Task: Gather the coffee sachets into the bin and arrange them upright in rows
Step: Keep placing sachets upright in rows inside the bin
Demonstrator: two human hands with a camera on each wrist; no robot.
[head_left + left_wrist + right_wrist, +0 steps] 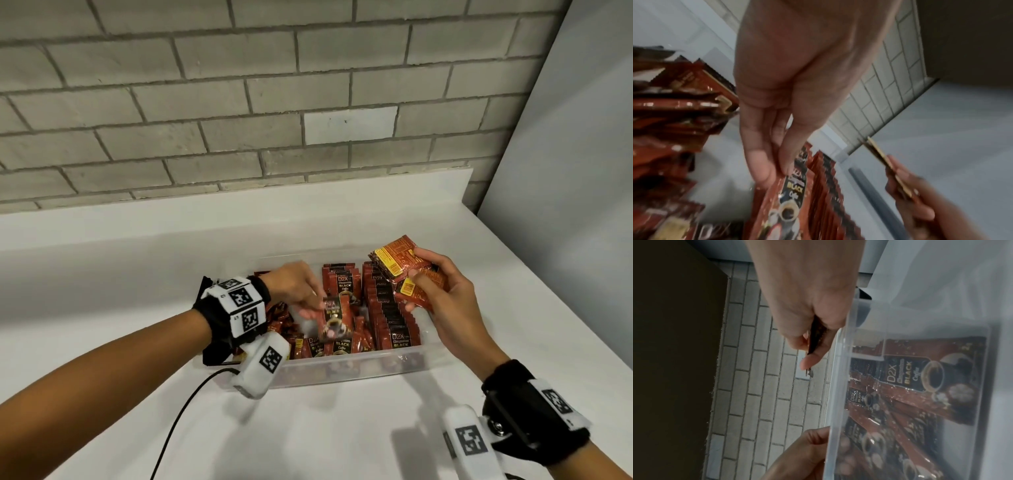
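Currently a single sachet point(337, 320) is pinched by its top edge in the left hand point(298, 287), long axis hanging downward over the clear bin point(346, 368), near its front wall. Just beside it, toward the bin's right edge, stands the upright row point(390, 308). A small stack point(400, 267) is gripped by the right hand point(445, 291) above the bin's far right corner.

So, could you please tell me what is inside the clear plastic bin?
The clear plastic bin holds red coffee sachets: upright rows at right, a loose jumble at left. The left hand covers some; the bin's floor is mostly hidden.

Left grip point(301, 294) pinching; right grip point(442, 294) clutching.
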